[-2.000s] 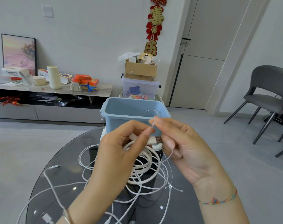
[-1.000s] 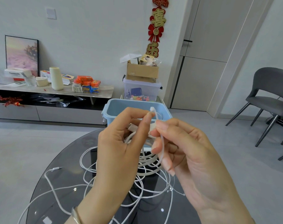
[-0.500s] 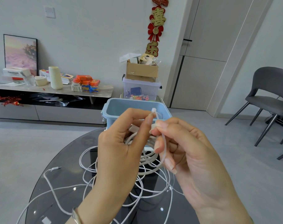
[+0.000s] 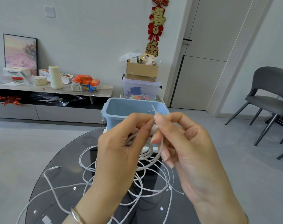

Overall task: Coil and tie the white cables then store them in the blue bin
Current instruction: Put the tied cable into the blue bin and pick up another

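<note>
My left hand (image 4: 119, 147) grips a coiled white cable (image 4: 145, 152) above the dark glass table (image 4: 60, 183). My right hand (image 4: 182, 143) pinches a thin white tie (image 4: 154, 109) at the coil's top, its tip sticking up between both hands' fingertips. The tie's strap runs down along my right fingers. Loose white cables (image 4: 60, 188) lie tangled on the table beneath my hands. The blue bin (image 4: 121, 109) stands just behind my hands at the table's far edge, and a bit of white cable shows inside it.
A clear storage box (image 4: 140, 89) with a cardboard box (image 4: 141, 70) on top stands behind the bin. A low sideboard (image 4: 56, 92) with clutter runs along the left wall. A grey chair (image 4: 270, 97) is at the right.
My hands stayed raised in front of the bin; the tie's tip now pokes higher above my fingertips, and my right fingers have shifted along the strap.
</note>
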Demonstrator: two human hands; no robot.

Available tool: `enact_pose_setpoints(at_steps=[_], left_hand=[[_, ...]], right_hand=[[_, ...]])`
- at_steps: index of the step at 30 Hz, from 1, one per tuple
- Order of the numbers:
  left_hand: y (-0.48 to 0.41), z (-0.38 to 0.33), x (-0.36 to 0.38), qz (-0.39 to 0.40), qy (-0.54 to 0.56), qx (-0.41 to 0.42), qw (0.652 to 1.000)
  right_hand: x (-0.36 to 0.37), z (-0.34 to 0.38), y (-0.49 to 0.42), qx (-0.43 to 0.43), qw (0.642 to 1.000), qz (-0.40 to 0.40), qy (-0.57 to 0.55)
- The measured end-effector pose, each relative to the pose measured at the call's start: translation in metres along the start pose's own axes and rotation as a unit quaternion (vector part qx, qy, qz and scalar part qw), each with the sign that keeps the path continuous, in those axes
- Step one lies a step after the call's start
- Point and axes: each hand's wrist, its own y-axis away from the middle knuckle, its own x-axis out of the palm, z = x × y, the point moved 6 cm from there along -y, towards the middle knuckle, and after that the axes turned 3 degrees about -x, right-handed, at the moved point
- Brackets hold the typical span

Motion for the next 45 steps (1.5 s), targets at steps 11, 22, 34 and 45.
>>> enact_pose_setpoints(at_steps=[11,22,34,45], left_hand=[[0.002,0.022,0.001,0.071,-0.014,-0.033,0.997],[0.002,0.056,0.006,0.109,0.014,-0.188,0.976],[-0.016,0.071,-0.007,0.069,0.034,-0.255,0.964],[-0.002,0.084,0.006,0.103,-0.031,-0.228,0.968]], right_hand=[[-0.015,-0.015,-0.014,0.013,0.998,-0.014,0.064],[-0.021,-0.003,-0.047,-0.021,0.994,-0.034,0.098],[-0.004,-0.003,-0.052,-0.021,0.969,0.098,0.224],[-0.001,-0.005,-0.053,-0.124,0.956,0.088,0.253]])
